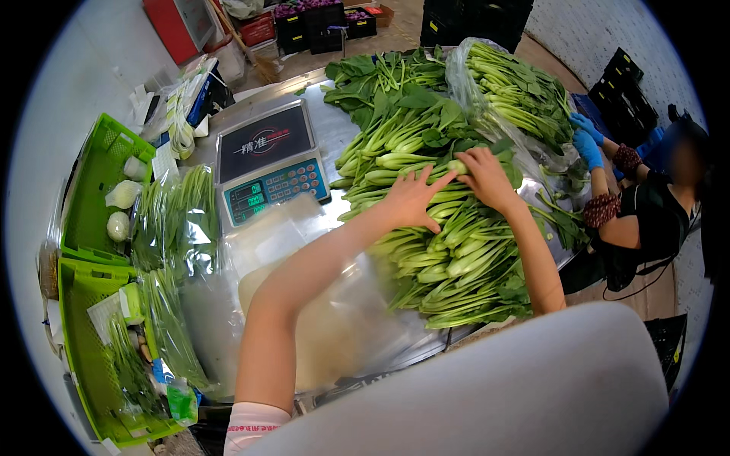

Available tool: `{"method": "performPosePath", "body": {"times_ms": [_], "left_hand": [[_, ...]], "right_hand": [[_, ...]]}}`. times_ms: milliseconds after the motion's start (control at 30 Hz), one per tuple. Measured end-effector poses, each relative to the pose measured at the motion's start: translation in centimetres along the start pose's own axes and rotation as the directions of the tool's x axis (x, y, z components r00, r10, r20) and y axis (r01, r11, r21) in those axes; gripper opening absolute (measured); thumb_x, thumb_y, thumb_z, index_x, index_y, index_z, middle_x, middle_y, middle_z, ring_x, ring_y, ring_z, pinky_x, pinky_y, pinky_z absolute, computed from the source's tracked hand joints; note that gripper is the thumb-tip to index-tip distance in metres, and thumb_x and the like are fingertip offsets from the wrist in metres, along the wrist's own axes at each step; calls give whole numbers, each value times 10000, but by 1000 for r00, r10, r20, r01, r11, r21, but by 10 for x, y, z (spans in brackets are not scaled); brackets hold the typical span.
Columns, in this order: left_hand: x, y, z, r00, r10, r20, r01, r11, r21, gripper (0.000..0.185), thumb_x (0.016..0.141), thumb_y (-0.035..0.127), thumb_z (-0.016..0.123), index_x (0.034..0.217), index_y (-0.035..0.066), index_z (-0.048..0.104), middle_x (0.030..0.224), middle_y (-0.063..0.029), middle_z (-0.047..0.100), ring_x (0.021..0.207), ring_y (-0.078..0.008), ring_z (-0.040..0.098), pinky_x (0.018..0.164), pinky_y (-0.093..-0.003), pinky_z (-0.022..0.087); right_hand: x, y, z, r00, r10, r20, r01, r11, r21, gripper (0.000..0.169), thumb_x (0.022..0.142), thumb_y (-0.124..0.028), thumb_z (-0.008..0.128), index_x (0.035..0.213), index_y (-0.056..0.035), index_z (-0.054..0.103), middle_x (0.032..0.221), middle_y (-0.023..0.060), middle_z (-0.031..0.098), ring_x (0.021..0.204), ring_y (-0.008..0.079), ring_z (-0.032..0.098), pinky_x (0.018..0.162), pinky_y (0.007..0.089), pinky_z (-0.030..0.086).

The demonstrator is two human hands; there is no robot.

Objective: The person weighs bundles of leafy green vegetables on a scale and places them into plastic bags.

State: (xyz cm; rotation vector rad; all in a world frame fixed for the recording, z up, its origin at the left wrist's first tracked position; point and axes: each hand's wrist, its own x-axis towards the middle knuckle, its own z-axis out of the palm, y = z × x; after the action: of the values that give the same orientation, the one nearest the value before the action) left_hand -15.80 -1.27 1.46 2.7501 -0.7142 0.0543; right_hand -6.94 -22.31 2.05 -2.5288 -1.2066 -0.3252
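Observation:
A large heap of leafy green vegetables (467, 262) with pale green stalks lies on a metal table (336, 122). My left hand (413, 196) rests on the stalks near the middle of the heap, its fingers spread. Just to its right, my right hand (481, 174) has its fingers around the pale base of one leafy green (457, 167). The fingertips of both hands are close together there. Left of the heap stands a digital scale (268, 159) with a dark, bare platform. Clear plastic bags (319, 308) lie flat in front of the scale, under my left forearm.
Bagged long greens (177, 222) and two green plastic crates (94, 228) (85, 353) are at the left. At the right, a co-worker in blue gloves (587, 142) touches an open plastic bag of greens (513, 91). Black crates (473, 23) stand beyond the table.

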Motion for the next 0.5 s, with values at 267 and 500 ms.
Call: {"method": "performPosePath", "body": {"times_ms": [267,500], "left_hand": [[24,-19,27,991,-37,131,37,999,0,945,592,459,710,1389,246,248,1273,-217,364,1058,-408,469,865,-464,428],[34,-32,19,997,65,29,-62,994,-93,745,607,291,734,1275,173,426,1174,-176,462,979,-341,539,801,-413,468]], "right_hand": [[-59,15,-83,786,171,-594,-57,977,207,357,843,-90,530,1184,-27,443,1112,141,501,1009,298,489,896,363,375],[-71,-56,-58,903,-430,4,430,902,36,497,639,-233,713,1068,-71,522,1022,87,510,934,276,502,817,414,416]]}}
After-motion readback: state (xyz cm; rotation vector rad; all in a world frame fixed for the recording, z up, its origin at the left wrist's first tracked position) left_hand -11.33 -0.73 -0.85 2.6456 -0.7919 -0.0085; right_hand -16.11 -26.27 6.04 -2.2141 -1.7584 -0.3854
